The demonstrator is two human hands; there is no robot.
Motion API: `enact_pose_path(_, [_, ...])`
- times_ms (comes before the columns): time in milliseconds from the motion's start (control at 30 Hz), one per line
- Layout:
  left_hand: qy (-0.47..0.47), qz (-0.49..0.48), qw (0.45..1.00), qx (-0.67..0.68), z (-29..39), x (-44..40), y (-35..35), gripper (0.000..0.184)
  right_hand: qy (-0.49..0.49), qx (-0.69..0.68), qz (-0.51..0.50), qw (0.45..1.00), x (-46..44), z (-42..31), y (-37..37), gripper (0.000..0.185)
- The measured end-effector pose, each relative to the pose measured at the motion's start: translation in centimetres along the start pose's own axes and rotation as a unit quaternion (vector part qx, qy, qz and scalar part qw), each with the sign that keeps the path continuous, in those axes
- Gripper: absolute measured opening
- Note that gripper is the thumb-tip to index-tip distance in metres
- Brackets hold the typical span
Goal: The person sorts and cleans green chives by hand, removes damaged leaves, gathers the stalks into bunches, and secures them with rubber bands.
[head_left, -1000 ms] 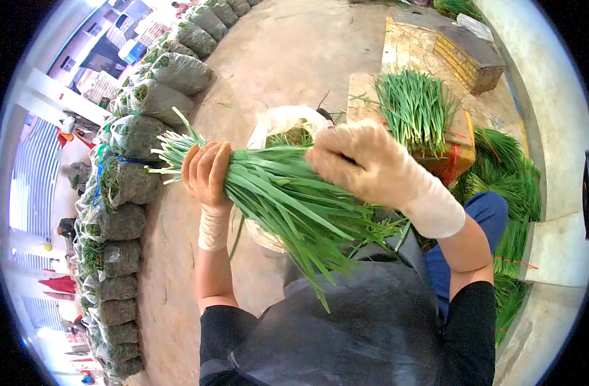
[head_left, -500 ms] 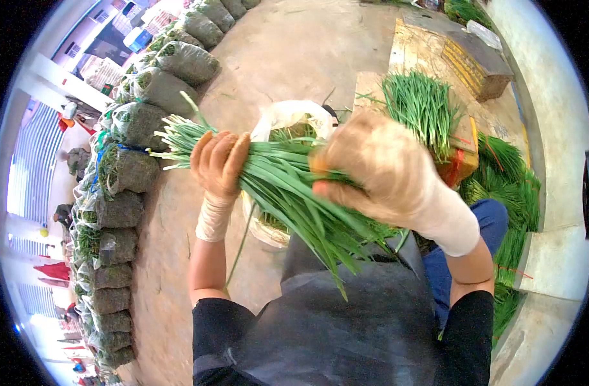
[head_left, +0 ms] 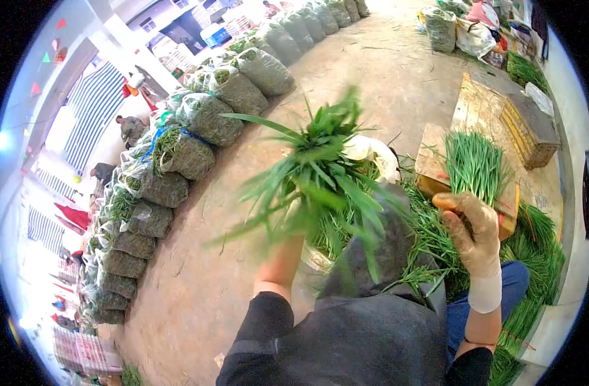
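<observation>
A bunch of garlic chives (head_left: pixel 323 151) is up in front of me, its leaf ends fanned toward the camera and blurred by motion. My left hand (head_left: pixel 295 210) grips it, mostly hidden behind the leaves. My gloved right hand (head_left: pixel 473 226) hangs in the air on the right, fingers half curled with a gap to the thumb, nothing visible in it. Just beyond that hand, another bunch of chives (head_left: pixel 473 164) lies on a wooden box. Loose chive leaves (head_left: pixel 430 241) lie by my lap, beside a white bag (head_left: pixel 381 154) with greens in it.
Stuffed clear sacks (head_left: pixel 207 119) line the floor to the left. At right are a wooden board (head_left: pixel 478 106), a yellow-sided crate (head_left: pixel 529 135) and heaps of chives (head_left: pixel 536 257) along the wall (head_left: pixel 574 219). People (head_left: pixel 132 128) are beyond the sacks.
The bunch swung from lying sideways to pointing its leaves at the camera, still in my left hand. My right hand left its leaves and moved right. The view shifted left.
</observation>
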State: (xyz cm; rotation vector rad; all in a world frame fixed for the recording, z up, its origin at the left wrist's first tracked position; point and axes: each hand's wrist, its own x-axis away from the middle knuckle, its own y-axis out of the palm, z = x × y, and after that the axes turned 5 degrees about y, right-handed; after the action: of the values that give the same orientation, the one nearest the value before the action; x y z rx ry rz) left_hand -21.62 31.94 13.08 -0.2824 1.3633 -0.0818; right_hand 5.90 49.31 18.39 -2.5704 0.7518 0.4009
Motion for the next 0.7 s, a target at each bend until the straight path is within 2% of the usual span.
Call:
enact_pose_path(67, [-0.022,0.000,1.000,0.006,0.0,0.3,0.6,0.043,-0.205,0.134,0.127,0.961,-0.4,-2.7,0.4,0.010])
enact_pose_path(100, [-0.032,-0.001,0.999,0.008,-0.3,0.2,0.5,0.043,-0.198,0.146,0.131,0.960,-0.4,-3.8,0.2,0.010])
enact_pose_path(167, [-0.055,-0.002,0.998,0.016,-0.6,0.0,0.7,0.044,-0.282,0.053,0.090,0.954,-0.5,-5.4,-0.2,0.015])
enact_pose_path(200, [-0.065,-0.005,0.998,0.018,-0.8,-0.3,0.6,0.044,-0.277,0.060,0.091,0.955,-0.4,-5.9,-0.5,0.015])
enact_pose_path(267, [-0.085,-0.009,0.996,0.027,-1.2,-0.5,0.6,0.044,-0.290,0.066,0.026,0.954,-0.4,-6.5,-0.9,0.027])
enact_pose_path(367, [-0.114,-0.008,0.992,0.048,-1.6,-0.8,0.6,0.044,-0.266,0.127,0.055,0.954,-1.4,-7.1,0.5,0.045])
enact_pose_path(400, [-0.125,-0.006,0.991,0.055,-1.7,-0.8,0.5,0.044,-0.261,0.132,0.071,0.954,-1.8,-7.3,1.4,0.033])
enact_pose_path(467, [-0.148,-0.007,0.986,0.075,-1.7,-1.3,0.6,0.045,-0.307,0.143,0.038,0.940,-2.2,-6.0,2.6,0.022])
enact_pose_path(533, [-0.184,-0.013,0.975,0.125,-1.3,-2.4,1.0,0.045,-0.330,-0.044,-0.115,0.936,-0.5,-6.4,1.9,0.017])
enact_pose_path(567, [-0.208,-0.020,0.965,0.159,-0.7,-2.8,1.6,0.045,-0.299,-0.055,-0.083,0.949,0.5,-5.9,1.4,0.015])
enact_pose_path(600, [-0.235,-0.021,0.952,0.196,-0.1,-3.4,2.1,0.045,-0.254,-0.024,-0.066,0.965,0.7,-4.9,1.1,0.035])
enact_pose_path(633, [-0.261,-0.026,0.936,0.236,0.9,-3.8,2.8,0.045,-0.203,0.093,0.018,0.975,0.6,-3.0,1.7,0.063])
enact_pose_path(667, [-0.289,-0.032,0.916,0.278,2.0,-4.1,3.5,0.045,-0.150,0.205,0.097,0.962,0.5,-0.6,2.6,0.091])
enact_pose_path(700, [-0.318,-0.042,0.890,0.324,3.6,-4.2,4.3,0.045,-0.104,0.260,0.081,0.957,0.4,1.1,3.2,0.108])
